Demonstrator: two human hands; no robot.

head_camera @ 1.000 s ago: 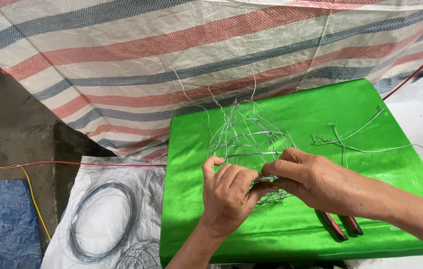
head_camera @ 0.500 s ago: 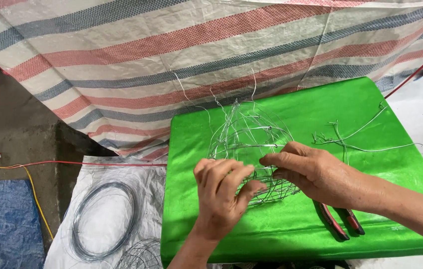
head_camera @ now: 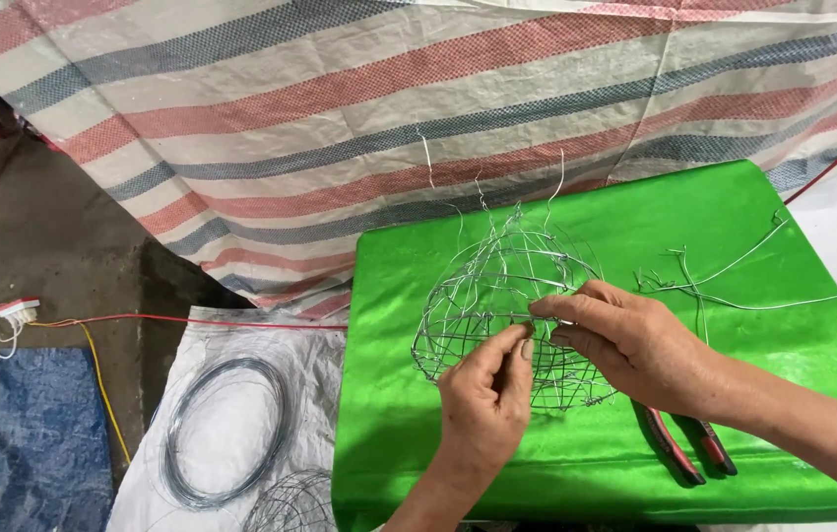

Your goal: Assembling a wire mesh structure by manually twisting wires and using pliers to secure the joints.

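A round wire-mesh basket (head_camera: 502,305) stands tilted on the green-covered bench (head_camera: 773,207), near its middle. The left hand (head_camera: 485,404) pinches a strand at the near rim, fingers together on the wire; the right hand (head_camera: 635,340) grips the rim from the right, fingers closed around it. Loose wire strands (head_camera: 724,286) lie to the right — red-handled pliers (head_camera: 689,448) rest nearer. A wire coil (head_camera: 226,429) lies on the floor, left.
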